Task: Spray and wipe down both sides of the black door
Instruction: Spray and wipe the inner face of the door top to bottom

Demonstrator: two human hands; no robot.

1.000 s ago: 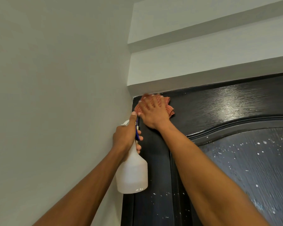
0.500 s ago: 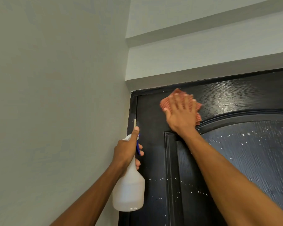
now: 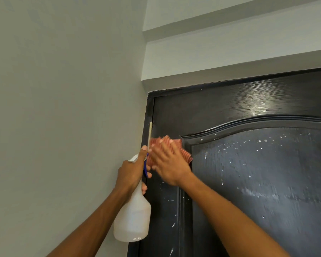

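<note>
- I see my right hand point(image 3: 170, 164) pressing a reddish cloth point(image 3: 183, 154) flat against the black door point(image 3: 248, 182), just left of the raised arched panel's corner; the hand is motion-blurred.
- My left hand point(image 3: 132, 175) grips the neck of a white spray bottle point(image 3: 132, 217), which hangs upright beside the door's left edge, its blue trigger point(image 3: 145, 168) under my fingers.
- White droplets speckle the panel.
- A grey wall point(image 3: 63, 108) fills the left.

Cloth point(image 3: 183, 154) flat against black door point(image 3: 267, 182)
</note>
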